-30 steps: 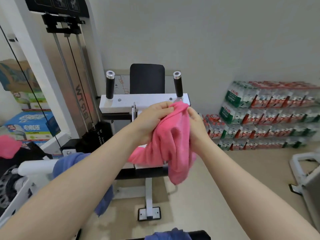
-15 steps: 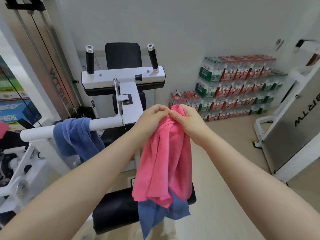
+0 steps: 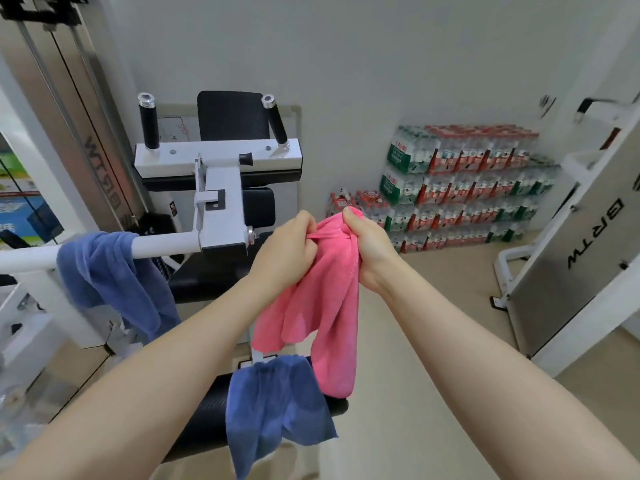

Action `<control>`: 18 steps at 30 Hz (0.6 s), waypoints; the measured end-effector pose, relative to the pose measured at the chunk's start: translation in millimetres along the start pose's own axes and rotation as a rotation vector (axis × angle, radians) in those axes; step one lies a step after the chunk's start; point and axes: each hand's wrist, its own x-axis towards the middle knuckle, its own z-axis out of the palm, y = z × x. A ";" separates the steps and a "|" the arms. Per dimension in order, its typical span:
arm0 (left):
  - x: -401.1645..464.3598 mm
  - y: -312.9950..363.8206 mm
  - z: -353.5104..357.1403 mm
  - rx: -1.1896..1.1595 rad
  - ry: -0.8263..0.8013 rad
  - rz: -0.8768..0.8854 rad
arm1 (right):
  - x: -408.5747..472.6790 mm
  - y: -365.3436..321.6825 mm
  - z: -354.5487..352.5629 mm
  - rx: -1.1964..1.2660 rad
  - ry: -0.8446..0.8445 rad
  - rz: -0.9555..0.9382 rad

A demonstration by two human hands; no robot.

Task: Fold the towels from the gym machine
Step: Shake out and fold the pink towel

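Pink towel [image 3: 322, 306] gripped by both hands; machine [image 3: 568, 237] reads "BRTW".

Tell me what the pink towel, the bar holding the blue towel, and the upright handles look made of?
Pink towel, gripped by the left hand and right hand: soft, fuzzy matte cloth, likely microfibre; it drapes in limp folds. Bar under the blue towel: probably white-painted metal, smooth with a slight sheen. Upright handles: black matte grips, perhaps rubber or foam, with shiny metal-looking caps.

Pink towel [image 3: 322, 303]; two blue towels [image 3: 110, 278]; white machine [image 3: 221, 188].
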 end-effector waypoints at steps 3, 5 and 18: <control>6.6 0.1 19.3 0.113 -0.011 -0.136 | 2.3 -14.2 -11.3 0.101 -0.013 0.033; 8.3 -5.8 31.6 0.064 -0.047 -0.247 | 4.1 -24.2 -18.8 0.185 -0.018 0.046; 22.2 10.2 46.0 -0.546 -0.035 -0.618 | 6.7 -33.7 -90.6 -0.849 -0.163 -0.266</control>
